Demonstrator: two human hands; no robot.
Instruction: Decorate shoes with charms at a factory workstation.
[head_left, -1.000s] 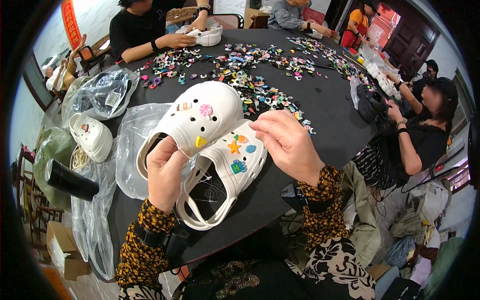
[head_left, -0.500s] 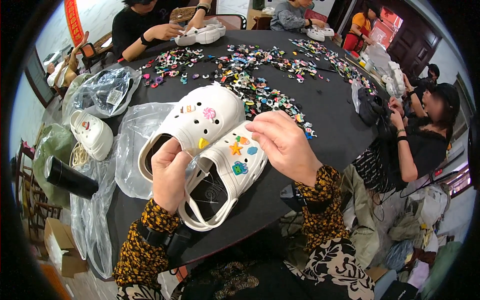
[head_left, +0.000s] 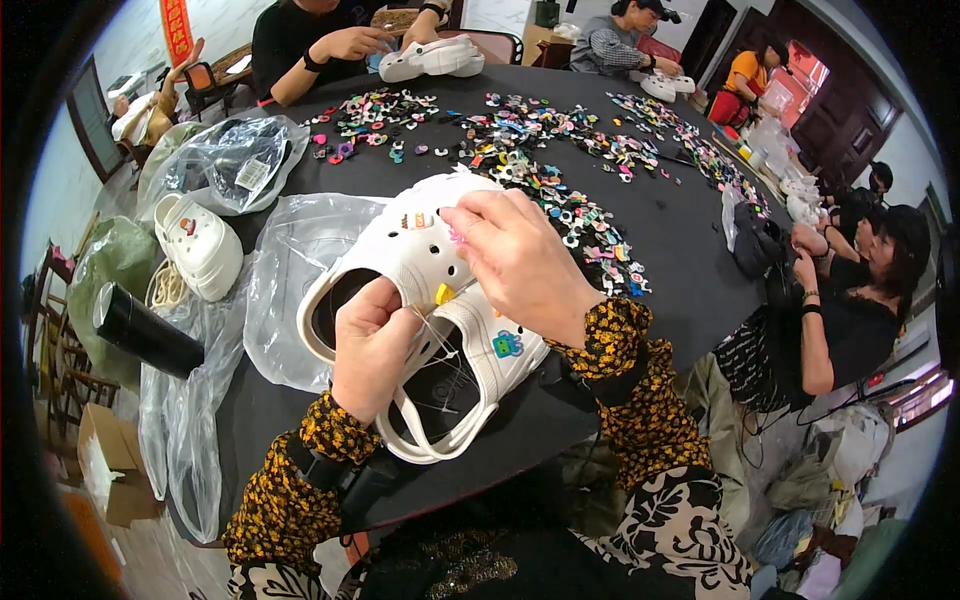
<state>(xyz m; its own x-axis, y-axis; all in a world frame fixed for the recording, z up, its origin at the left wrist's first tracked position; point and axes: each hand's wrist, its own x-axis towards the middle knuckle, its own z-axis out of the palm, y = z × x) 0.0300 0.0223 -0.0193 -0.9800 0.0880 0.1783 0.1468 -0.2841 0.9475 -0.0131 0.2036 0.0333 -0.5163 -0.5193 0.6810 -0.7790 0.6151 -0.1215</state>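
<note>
A pair of white clogs lies on the black table before me, side by side. My left hand (head_left: 375, 345) is closed at the inner rim of the left clog (head_left: 385, 250), beside a thin clear strand between the shoes. My right hand (head_left: 520, 262) reaches across the right clog (head_left: 477, 312), fingertips pinched on the pink charm (head_left: 456, 236) and mostly covering it. The left clog also bears a brown-and-white charm (head_left: 418, 220) and a yellow charm (head_left: 444, 294). A blue-green charm (head_left: 507, 345) shows on the right clog; its other charms are largely hidden under my hand.
Many loose colourful charms (head_left: 520, 135) spread over the table beyond. To the left are clear plastic bags (head_left: 290, 250), another white clog (head_left: 205, 250) and a black tumbler (head_left: 148, 330). Co-workers sit around the table; one across handles white clogs (head_left: 430, 60).
My right hand has moved left, from above the right clog onto the left clog's pink charm. My left hand stays at the rim. The whole view has shifted slightly.
</note>
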